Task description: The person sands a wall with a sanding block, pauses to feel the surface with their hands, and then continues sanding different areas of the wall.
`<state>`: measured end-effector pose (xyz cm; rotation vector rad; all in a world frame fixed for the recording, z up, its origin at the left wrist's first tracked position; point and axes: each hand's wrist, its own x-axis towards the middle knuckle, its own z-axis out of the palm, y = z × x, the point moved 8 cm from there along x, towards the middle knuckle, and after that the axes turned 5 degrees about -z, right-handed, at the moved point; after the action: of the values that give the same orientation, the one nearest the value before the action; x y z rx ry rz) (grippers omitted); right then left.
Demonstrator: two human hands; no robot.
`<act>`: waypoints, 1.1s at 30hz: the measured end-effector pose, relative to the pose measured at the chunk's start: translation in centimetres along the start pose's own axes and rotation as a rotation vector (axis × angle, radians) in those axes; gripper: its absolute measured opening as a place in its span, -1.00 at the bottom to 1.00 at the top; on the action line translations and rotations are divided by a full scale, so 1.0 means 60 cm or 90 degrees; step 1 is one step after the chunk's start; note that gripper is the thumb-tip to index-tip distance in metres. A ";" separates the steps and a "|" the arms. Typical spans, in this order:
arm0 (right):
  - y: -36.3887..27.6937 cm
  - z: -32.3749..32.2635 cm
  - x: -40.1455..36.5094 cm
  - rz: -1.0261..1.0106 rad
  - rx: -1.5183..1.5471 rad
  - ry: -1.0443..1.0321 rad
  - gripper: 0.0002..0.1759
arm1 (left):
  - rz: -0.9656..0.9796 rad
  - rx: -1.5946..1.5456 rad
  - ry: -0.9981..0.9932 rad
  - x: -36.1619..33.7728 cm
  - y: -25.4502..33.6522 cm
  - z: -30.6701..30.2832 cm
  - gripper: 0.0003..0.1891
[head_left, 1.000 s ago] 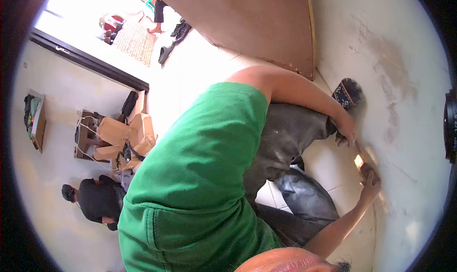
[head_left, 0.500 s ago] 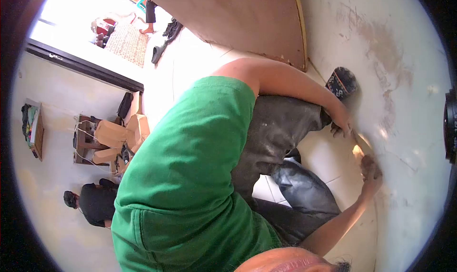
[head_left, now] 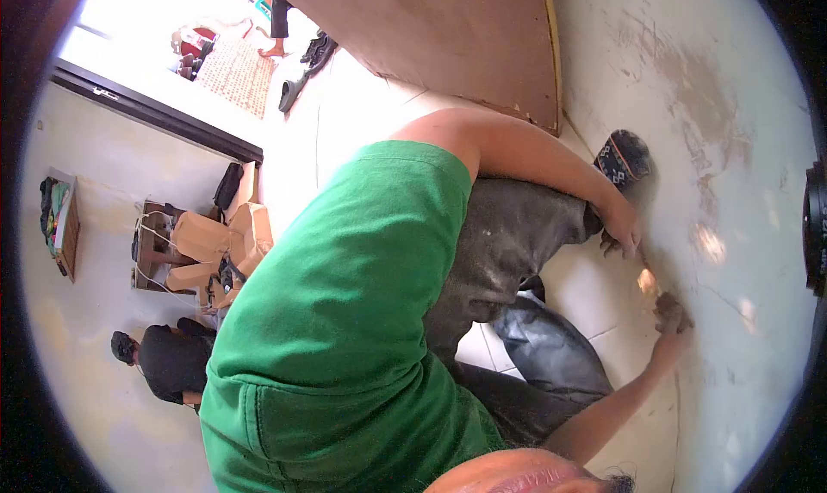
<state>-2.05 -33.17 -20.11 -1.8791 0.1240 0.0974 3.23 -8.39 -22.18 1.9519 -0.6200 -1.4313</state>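
My left hand (head_left: 624, 230) is low beside the wall, near the patterned shoe (head_left: 622, 159), its fingers curled. A thin brownish strip (head_left: 648, 265) runs from it toward my right hand; what it is cannot be made out. My right hand (head_left: 672, 314) is closed at the wall's base, its fingers wrapped round something small and dark that they mostly hide. Between the hands lies a bright orange-lit spot (head_left: 647, 280). My green sleeve (head_left: 336, 295) and dark trousers (head_left: 508, 226) fill the middle.
A pale, stained wall (head_left: 724, 191) rises at right, with a brown panel (head_left: 431, 36) at the top. Open cardboard boxes (head_left: 202, 239) stand at left. Below them is a person in black (head_left: 172, 364). Dark shoes (head_left: 314, 58) and another person's foot (head_left: 271, 52) are near the doorway.
My right hand has shifted slightly, and the light strip between the hands looks thinner. Bright light spots on the wall have moved. The whole view has shifted a little.
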 end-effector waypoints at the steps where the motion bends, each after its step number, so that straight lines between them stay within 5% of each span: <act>1: -0.020 0.000 -0.007 -0.007 0.052 0.003 -0.54 | -0.001 -0.018 0.003 0.003 -0.006 -0.004 -0.59; 4: -0.007 -0.010 -0.011 0.033 -0.099 0.057 -0.52 | -0.009 -0.047 0.007 0.006 -0.009 0.003 -0.58; 7: 0.017 0.015 0.019 -0.164 -0.285 -0.006 -0.52 | -0.014 -0.007 0.017 -0.007 0.003 -0.004 -0.58; 10: 0.012 0.014 0.017 -0.107 -0.283 0.014 -0.54 | 0.002 -0.002 0.016 -0.003 0.004 -0.006 -0.59; 13: 0.013 0.012 0.019 -0.191 -0.260 0.026 -0.59 | 0.007 -0.035 0.020 -0.001 0.001 0.002 -0.60; 19: 0.052 0.031 0.024 -0.061 -0.022 -0.022 -0.59 | 0.018 0.000 0.014 0.005 0.003 -0.002 -0.61; 30: 0.022 0.017 0.014 -0.096 -0.119 0.034 -0.57 | 0.015 -0.019 0.009 0.004 0.001 -0.003 -0.61; 33: -0.076 -0.001 -0.027 -0.045 -0.194 0.069 -0.59 | 0.003 -0.016 0.030 -0.009 0.008 -0.003 -0.60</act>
<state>-3.06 -31.77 -15.61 -2.1909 0.1223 -0.0374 3.21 -8.31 -21.45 1.9579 -0.5833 -1.3794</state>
